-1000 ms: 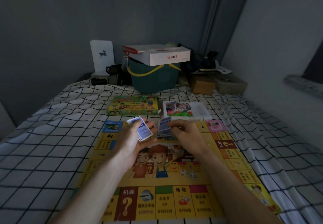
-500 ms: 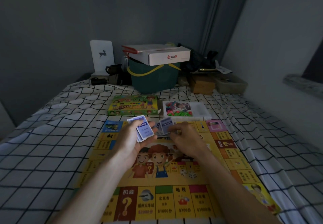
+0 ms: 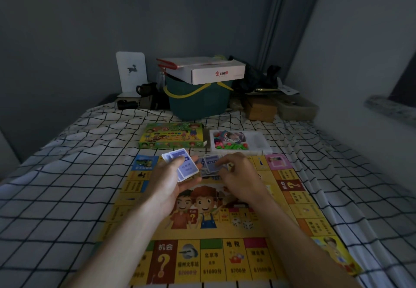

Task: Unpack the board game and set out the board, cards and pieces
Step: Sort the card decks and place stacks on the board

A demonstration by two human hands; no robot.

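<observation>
Cards point(image 3: 184, 164) look thin, slick, apt to slide; pinch by edges. Left hand point(image 3: 173, 175) clasps a fanned stack; right hand point(image 3: 238, 175) fingers curl over a loose pile point(image 3: 210, 166), centre frame.

The yellow printed game board point(image 3: 225, 231) lies flat on the black-and-white checked bedsheet point(image 3: 67, 197). Above its far half, the left hand point(image 3: 173, 179) grips a small stack of blue-backed cards point(image 3: 182, 164). Just right of that grip, the right hand point(image 3: 238, 175) rests on loose blue-backed cards point(image 3: 210, 166) on the board. Beyond both grips, off the board, the green cardboard game box point(image 3: 172, 135) lies left of the white plastic tray of pieces point(image 3: 258, 141).
</observation>
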